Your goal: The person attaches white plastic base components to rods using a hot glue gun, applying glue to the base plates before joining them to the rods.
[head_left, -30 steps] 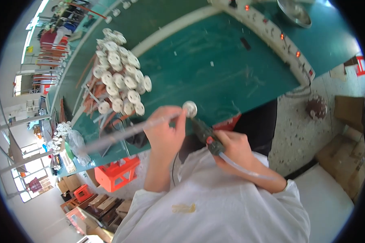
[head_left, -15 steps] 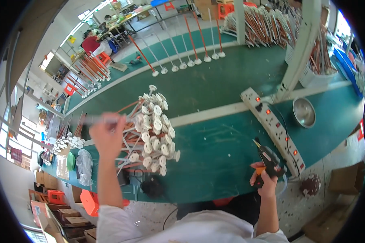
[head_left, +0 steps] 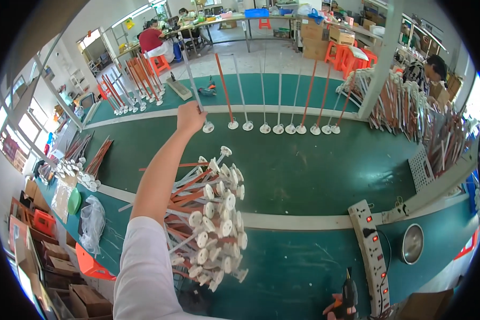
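At about five o'clock, close to the person's body, the right hand [head_left: 333, 309] is clenched round the grip of a black glue gun [head_left: 350, 293] with an orange trigger, its nozzle pointing up. A white power strip [head_left: 369, 250] with red switches lies just beside it on the green table [head_left: 304, 170], and a steel bowl [head_left: 412, 243] sits at four o'clock.

Nearer the centre, a heap of rods with white disc feet [head_left: 208, 224] lies piled, ends toward the person.

The left arm stretches out long and nearly straight toward eleven o'clock, sleeve at the shoulder, forearm bare. The left hand [head_left: 191, 117] grasps a thin grey rod [head_left: 196, 90] low on its shaft, just above its white disc base [head_left: 208, 127], which rests on the table at the left end of a row of upright rods [head_left: 282, 101].

The rod looks light, stiff and top-heavy for its narrow foot, so it would likely tip easily. A hold low on the shaft, close to the disc, seems the steadiest.

Beyond, another person [head_left: 429, 69] works at one o'clock.
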`<act>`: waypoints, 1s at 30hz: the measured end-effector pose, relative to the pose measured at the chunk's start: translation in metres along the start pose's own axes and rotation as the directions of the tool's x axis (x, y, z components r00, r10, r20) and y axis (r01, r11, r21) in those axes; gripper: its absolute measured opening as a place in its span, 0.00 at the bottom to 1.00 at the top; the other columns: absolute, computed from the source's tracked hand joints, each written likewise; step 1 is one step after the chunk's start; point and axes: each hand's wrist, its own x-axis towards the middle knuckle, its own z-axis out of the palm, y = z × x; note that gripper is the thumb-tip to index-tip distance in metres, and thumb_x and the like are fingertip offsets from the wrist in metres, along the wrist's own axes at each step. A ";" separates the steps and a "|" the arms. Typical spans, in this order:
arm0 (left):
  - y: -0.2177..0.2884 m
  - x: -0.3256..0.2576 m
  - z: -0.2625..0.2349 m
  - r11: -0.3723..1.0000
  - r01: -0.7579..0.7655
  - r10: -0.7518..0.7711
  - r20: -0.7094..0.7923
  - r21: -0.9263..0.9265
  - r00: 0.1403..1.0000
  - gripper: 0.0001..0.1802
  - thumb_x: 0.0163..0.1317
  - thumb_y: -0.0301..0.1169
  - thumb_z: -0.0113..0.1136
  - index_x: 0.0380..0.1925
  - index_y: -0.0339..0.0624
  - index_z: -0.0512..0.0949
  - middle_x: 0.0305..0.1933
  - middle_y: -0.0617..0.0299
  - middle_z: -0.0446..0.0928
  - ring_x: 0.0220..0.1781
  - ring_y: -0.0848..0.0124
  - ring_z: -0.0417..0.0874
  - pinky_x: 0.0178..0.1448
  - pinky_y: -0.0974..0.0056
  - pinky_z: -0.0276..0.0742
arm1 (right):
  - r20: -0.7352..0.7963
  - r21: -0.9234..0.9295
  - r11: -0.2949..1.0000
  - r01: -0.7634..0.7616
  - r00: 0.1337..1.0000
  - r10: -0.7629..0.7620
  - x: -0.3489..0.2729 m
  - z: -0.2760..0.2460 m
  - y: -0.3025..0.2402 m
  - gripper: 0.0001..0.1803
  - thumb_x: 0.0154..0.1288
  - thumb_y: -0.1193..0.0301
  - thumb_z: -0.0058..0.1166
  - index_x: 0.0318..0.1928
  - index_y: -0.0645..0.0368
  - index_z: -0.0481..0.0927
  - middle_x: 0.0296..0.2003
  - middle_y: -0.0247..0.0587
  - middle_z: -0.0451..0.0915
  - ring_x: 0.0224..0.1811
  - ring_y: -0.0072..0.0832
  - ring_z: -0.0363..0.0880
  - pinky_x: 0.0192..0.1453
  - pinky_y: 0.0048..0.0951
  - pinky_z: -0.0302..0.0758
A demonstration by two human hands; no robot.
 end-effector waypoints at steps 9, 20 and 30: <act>-0.035 0.048 0.069 0.996 -0.056 0.053 0.049 0.065 0.997 0.14 0.51 0.36 0.74 0.28 0.37 0.82 0.31 0.52 0.85 0.34 0.56 0.87 0.42 0.57 0.82 | -0.016 -0.037 0.995 -0.097 0.995 0.096 -0.001 -0.002 -0.009 0.30 0.63 0.64 0.66 0.64 0.47 0.71 0.61 0.61 0.73 0.43 0.39 0.81 0.44 0.37 0.82; -0.039 0.046 0.068 0.995 0.100 -0.095 0.204 -0.015 0.974 0.17 0.49 0.42 0.75 0.27 0.39 0.84 0.30 0.51 0.85 0.37 0.55 0.87 0.46 0.56 0.83 | 0.044 -0.075 0.997 -0.014 0.999 0.018 0.054 0.037 0.006 0.29 0.62 0.60 0.67 0.63 0.45 0.72 0.62 0.65 0.72 0.44 0.41 0.81 0.47 0.39 0.82; -0.021 0.004 -0.030 0.977 0.076 -0.147 0.369 0.199 0.918 0.22 0.48 0.48 0.74 0.32 0.40 0.86 0.34 0.50 0.86 0.43 0.54 0.88 0.51 0.53 0.84 | 0.265 -0.115 0.944 0.309 0.926 -0.271 0.030 0.001 -0.002 0.21 0.72 0.64 0.55 0.57 0.65 0.77 0.54 0.58 0.79 0.32 0.36 0.80 0.56 0.42 0.79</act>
